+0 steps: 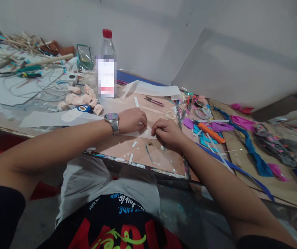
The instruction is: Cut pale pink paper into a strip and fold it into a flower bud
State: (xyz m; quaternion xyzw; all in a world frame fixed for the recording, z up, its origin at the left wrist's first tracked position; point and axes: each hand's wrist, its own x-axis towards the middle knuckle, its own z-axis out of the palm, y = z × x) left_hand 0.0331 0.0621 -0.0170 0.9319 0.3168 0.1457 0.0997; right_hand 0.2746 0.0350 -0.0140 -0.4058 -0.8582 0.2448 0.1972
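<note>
Curling its fingers, the bare left hand [133, 121], a silver metal watch [112, 121] at its wrist, nearly meets the bare right hand [168, 131] over a long white paper strip [50, 118] running toward nine o'clock; I can't tell what either grips. Small dark metal snips [154, 101] lie at twelve.

Location type: a craft workshop, as seen from where I stand. The worktop [119, 148] under the left hand [132, 119] and right hand [168, 130] bears white offcuts [134, 144]. Well left of the hands: wooden sticks [25, 43] and teal-handled pliers [30, 68]. Just beyond the hands: snips [154, 101]. Right of the hands: an orange tool [212, 133], a tape roll [202, 113] and bright scraps [222, 127].
</note>
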